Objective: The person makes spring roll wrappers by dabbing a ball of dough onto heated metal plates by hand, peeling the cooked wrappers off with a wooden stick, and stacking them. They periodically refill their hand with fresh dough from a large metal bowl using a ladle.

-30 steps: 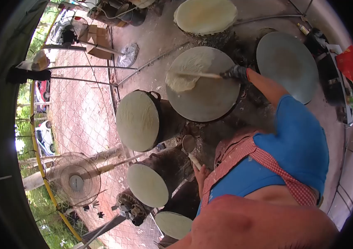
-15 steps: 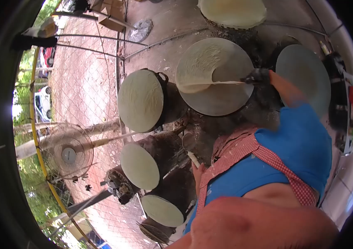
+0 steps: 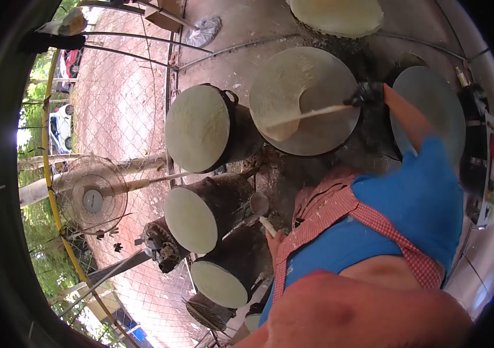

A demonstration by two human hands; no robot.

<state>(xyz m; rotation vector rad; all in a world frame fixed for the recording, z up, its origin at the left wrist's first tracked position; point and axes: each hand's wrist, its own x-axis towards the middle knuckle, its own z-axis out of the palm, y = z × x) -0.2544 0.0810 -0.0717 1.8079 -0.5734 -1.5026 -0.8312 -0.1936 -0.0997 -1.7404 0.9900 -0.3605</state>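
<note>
My right hand (image 3: 365, 94), in a black glove, is closed around the handle of a long flat wooden spreader (image 3: 316, 113). The spreader lies across a large round griddle (image 3: 335, 119), its far part at the pale batter (image 3: 279, 81) on the griddle's left side. A thicker fold of batter gathers near the blade. Low in front of the checked apron, my bare left hand (image 3: 274, 240) is closed on the pale handle of what looks like a ladle (image 3: 260, 204); its round bowl points away from me. Part of this hand is hidden by the apron.
Several more round griddles bear pale batter sheets, among them one at the left (image 3: 197, 129), one below it (image 3: 190, 220) and one at the top (image 3: 337, 16). A bare griddle (image 3: 427, 113) stands right. A fan (image 3: 93, 200) and wire fence (image 3: 125, 87) lie left.
The spreader has tilted, its far end now lower than its handle. Less thick batter shows on the middle griddle. My view has shifted slightly; the left hand still holds the ladle.
</note>
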